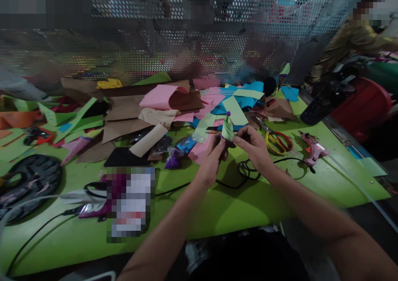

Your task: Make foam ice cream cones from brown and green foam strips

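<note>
Both of my hands meet over the middle of the green table [248, 206]. Between them stands a small pale green cone hat [228, 128] with a purple ball on its tip and a dark purple edge at its base. My left hand [215, 150] pinches the base from the left. The thumb and fingers of my right hand [251, 145] close on the base's right side. The undersides of the fingers are partly hidden. Just right of my right hand lie scissors [275, 141] with yellow and red handles.
A pink glue gun [315, 150] lies at the right, its black cable [231, 186] crossing below my hands. Felt sheets [161, 97] cover the back. A black round tray [46, 169], purple tool [93, 209] and purple bag [174, 158] lie left. A person's sleeve [345, 40] shows back right.
</note>
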Demonstrator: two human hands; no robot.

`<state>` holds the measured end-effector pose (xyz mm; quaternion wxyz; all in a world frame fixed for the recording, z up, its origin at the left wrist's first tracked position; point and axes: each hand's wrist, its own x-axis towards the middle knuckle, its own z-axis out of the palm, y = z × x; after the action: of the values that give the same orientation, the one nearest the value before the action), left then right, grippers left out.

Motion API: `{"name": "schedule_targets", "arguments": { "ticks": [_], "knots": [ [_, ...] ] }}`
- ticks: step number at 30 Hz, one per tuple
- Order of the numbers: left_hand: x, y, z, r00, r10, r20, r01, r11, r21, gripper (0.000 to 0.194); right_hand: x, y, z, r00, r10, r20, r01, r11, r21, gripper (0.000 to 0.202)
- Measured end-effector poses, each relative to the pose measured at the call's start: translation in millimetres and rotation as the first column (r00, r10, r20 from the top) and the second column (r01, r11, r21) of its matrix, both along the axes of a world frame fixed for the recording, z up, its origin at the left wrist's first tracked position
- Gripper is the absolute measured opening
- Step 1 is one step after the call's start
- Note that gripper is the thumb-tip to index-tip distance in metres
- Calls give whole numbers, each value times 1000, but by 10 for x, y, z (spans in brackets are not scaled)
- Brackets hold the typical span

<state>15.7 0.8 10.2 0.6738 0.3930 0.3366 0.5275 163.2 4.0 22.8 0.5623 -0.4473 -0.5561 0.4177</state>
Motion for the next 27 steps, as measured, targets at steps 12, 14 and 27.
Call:
{"name": "schedule_targets", "arguments": {
  "ticks": [12, 14, 27],
  "knots": [
    [16, -2, 19, 989, 9, 145, 19, 982, -190, 37, 5, 30, -36, 1000, 16, -25, -17, 999, -27, 40],
    [21, -5, 36, 986, 6, 164, 28, 978, -207, 40, 1, 32, -39, 1000, -11, 6, 11, 1000, -20, 42],
    [42, -14, 113, 967, -38, 252, 93, 974, -209, 28, -9, 24, -11, 996, -39, 84, 35, 998, 49, 44]
  ]
}}
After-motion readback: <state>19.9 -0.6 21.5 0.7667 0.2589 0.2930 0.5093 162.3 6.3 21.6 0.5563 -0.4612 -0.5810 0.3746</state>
